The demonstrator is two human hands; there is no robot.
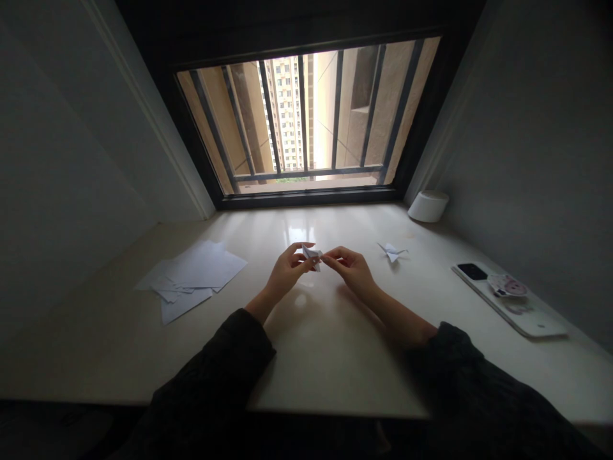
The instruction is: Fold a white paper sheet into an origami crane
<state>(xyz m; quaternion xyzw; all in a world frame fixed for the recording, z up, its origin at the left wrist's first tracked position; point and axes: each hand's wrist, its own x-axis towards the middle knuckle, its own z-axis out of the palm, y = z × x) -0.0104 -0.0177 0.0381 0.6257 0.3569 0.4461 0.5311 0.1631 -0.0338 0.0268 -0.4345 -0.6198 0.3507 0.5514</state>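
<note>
Between my two hands is a small piece of folded white paper (312,254), pointed at its upper left and lower edge. My left hand (288,265) grips it from the left, thumb in front and fingers behind. At its right side, my right hand (348,263) pinches the paper between thumb and fingertips. Both hands are above the pale, glossy sill (306,377). A finished-looking paper crane (392,252) with thin pointed ends rests on the surface to the right of my right hand.
Loose white paper sheets and scraps (196,275) lie in a pile at left. A phone (510,300) with a cartoon grip lies face down at right. A white rounded object (428,206) stands in the back right corner, beside the barred window (306,198).
</note>
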